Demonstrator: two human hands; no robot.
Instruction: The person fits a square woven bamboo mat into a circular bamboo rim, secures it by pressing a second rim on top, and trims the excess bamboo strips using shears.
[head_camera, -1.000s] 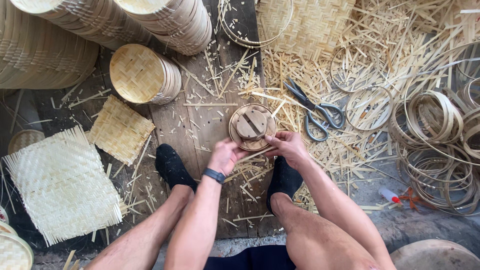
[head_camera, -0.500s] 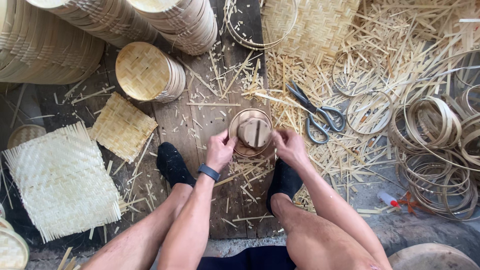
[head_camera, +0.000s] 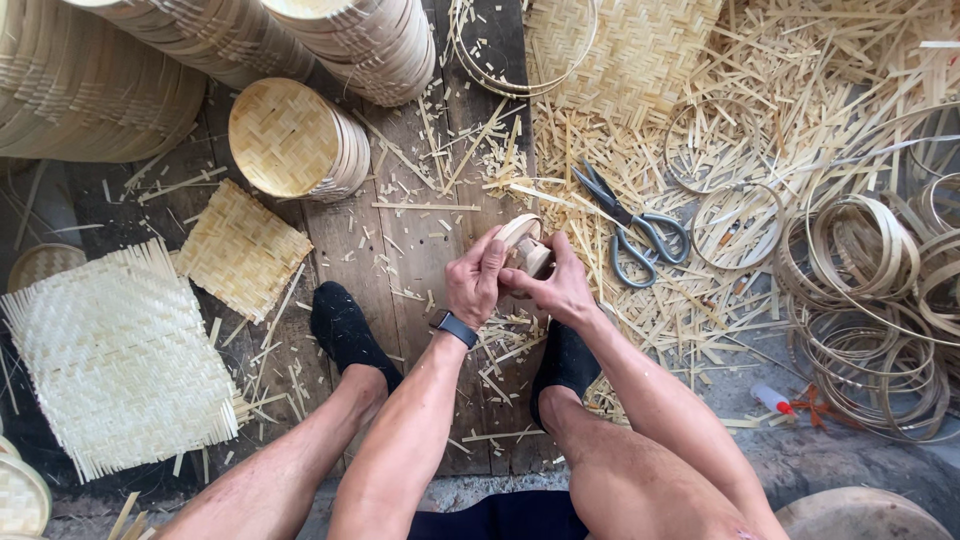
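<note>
I hold the small bamboo hoop (head_camera: 522, 245) tilted on edge over the wooden board (head_camera: 420, 250), left hand (head_camera: 474, 282) and right hand (head_camera: 556, 287) both clamped round it so its rim faces me; scissors (head_camera: 632, 226) lie within reach.

A bamboo-weaving workshop on a plank floor (head_camera: 420, 250): stacked woven baskets (head_camera: 350, 40), woven mats (head_camera: 115, 360), coiled bamboo hoops (head_camera: 860, 300), scissors (head_camera: 635, 225) and scattered offcut strips (head_camera: 640, 130).
</note>
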